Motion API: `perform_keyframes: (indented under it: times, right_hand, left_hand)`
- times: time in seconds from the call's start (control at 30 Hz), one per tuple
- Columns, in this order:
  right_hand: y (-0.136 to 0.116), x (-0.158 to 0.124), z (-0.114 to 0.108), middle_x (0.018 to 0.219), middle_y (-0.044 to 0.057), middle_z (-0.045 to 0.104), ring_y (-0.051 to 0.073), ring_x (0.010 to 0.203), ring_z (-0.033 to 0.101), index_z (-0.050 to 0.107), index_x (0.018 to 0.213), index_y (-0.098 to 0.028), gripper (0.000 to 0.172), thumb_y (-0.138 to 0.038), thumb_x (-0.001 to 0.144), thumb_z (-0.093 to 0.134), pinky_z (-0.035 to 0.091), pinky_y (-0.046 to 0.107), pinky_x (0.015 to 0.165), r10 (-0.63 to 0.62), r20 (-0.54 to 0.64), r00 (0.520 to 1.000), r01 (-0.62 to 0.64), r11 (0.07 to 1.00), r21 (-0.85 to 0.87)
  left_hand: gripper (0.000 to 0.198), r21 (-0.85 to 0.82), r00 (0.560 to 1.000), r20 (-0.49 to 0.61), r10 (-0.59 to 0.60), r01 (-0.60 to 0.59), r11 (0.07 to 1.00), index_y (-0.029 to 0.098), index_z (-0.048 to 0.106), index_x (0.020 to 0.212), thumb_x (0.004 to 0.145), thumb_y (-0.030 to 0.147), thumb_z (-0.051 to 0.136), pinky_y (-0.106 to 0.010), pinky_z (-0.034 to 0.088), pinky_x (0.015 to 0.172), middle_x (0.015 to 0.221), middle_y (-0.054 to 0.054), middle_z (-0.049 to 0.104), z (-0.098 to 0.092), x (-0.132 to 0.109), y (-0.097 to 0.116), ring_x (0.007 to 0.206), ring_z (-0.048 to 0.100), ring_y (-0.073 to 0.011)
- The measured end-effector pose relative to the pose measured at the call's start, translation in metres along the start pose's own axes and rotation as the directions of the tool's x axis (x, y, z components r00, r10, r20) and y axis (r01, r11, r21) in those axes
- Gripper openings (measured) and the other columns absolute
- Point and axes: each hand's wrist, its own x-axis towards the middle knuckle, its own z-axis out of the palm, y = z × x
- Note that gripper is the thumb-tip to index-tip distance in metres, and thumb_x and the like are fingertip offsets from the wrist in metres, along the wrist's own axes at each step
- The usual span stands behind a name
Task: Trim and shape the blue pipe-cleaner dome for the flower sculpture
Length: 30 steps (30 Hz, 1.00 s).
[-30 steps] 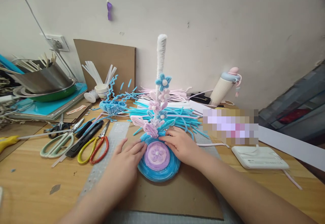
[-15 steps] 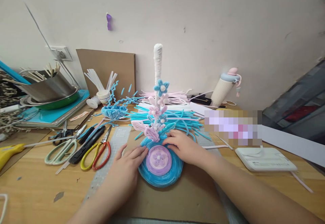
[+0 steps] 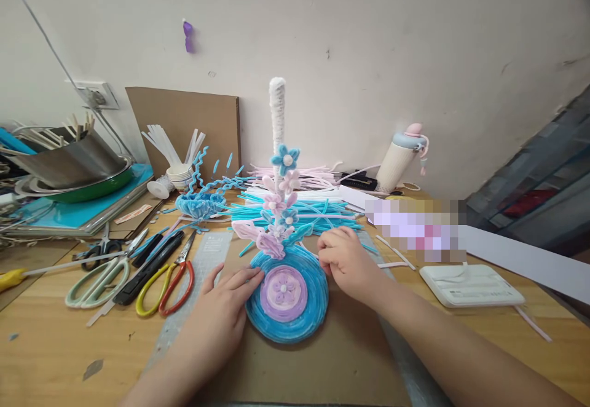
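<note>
A blue fuzzy pipe-cleaner disc (image 3: 288, 331) with a lilac and pink flower centre lies on cardboard. Behind its far edge stands a white wrapped stem (image 3: 277, 109) bearing blue and pink pipe-cleaner flowers (image 3: 287, 160), a blue leaf (image 3: 300, 235) and a pink looped butterfly shape (image 3: 262, 238). My left hand (image 3: 225, 305) grips the disc's left edge, fingers over the top and thumb hidden. At the upper right edge, the fingers of my right hand (image 3: 348, 265) are curled in a pinch. A thin pale pink pipe cleaner (image 3: 310, 249) runs from near the leaf to them.
Scissors (image 3: 166, 287), more scissors (image 3: 99, 281) and a black cutter (image 3: 147, 265) lie left. Loose pipe cleaners (image 3: 299, 213) spread behind the stem, beside a blue fuzzy basket shape (image 3: 200, 205). A white device (image 3: 472, 285) and bottle (image 3: 397, 158) are right; a metal pot (image 3: 74, 158) is far left.
My right hand has moved right from the disc's upper part to its right edge, fingers now curled, with the pale strand showing. My left hand keeps its hold. The view has shifted slightly.
</note>
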Motion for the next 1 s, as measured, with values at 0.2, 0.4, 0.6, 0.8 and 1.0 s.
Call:
perform_keyframes:
  times: [0.2, 0.4, 0.6, 0.8, 1.0]
  right_hand:
    - [-0.007, -0.002, 0.000, 0.089, 0.002, 0.061, 0.017, 0.083, 0.056, 0.057, 0.088, -0.022, 0.021, -0.007, 0.083, 0.043, 0.043, 0.032, 0.073, 0.195, -0.059, 0.979, -0.177, 0.957, 0.232]
    - [-0.014, -0.001, -0.008, 0.100, 0.004, 0.062, 0.019, 0.094, 0.058, 0.057, 0.099, -0.024, 0.017, -0.023, 0.089, 0.043, 0.047, 0.033, 0.079, 0.336, -0.058, 0.940, -0.294, 0.886, 0.360]
    - [-0.031, -0.012, -0.019, 0.122, 0.012, 0.059, 0.025, 0.110, 0.057, 0.055, 0.119, -0.020, 0.036, -0.035, 0.089, 0.044, 0.047, 0.038, 0.091, 0.396, 0.125, 0.910, -0.415, 0.873, 0.256]
    - [-0.053, -0.033, -0.004, 0.152, 0.015, 0.029, 0.033, 0.135, 0.034, 0.030, 0.147, -0.018, 0.097, -0.034, 0.062, 0.075, 0.031, 0.043, 0.109, 0.406, 0.376, 0.833, -0.445, 0.895, 0.019]
    - [-0.044, -0.029, -0.011, 0.151, 0.013, 0.033, 0.032, 0.135, 0.036, 0.037, 0.144, -0.020, 0.099, -0.032, 0.056, 0.080, 0.031, 0.040, 0.110, 0.346, 0.406, 0.846, -0.391, 0.920, 0.031]
  left_hand:
    - [0.043, -0.128, 0.997, -0.072, -0.011, 0.002, 0.992, 0.031, 0.061, 0.117, 0.088, 0.012, 0.035, -0.058, 0.020, 0.109, 0.124, -0.004, 0.063, 0.002, 0.003, -0.006, 0.116, 0.056, -0.0204]
    - [0.028, -0.264, 0.940, -0.319, -0.120, 0.034, 0.964, 0.021, 0.064, 0.079, 0.092, 0.031, 0.041, -0.041, 0.044, 0.084, 0.080, -0.004, 0.067, 0.012, 0.001, -0.015, 0.083, 0.062, -0.0200]
    - [0.028, -0.434, 0.831, -0.436, -0.347, 0.144, 0.889, 0.019, 0.055, 0.112, 0.087, 0.026, 0.043, -0.041, 0.046, 0.090, 0.109, -0.010, 0.064, 0.027, 0.005, -0.025, 0.104, 0.058, -0.0239]
    - [0.030, -0.382, 0.943, -0.198, -0.267, 0.176, 0.907, 0.022, 0.067, 0.106, 0.087, 0.033, 0.046, -0.047, 0.040, 0.097, 0.109, -0.007, 0.071, 0.017, 0.003, -0.013, 0.105, 0.061, -0.0264]
    - [0.025, -0.268, 0.931, -0.168, -0.326, 0.275, 0.923, 0.023, 0.072, 0.092, 0.083, 0.031, 0.049, -0.040, 0.046, 0.082, 0.088, -0.006, 0.074, -0.005, -0.010, 0.006, 0.092, 0.064, -0.0274]
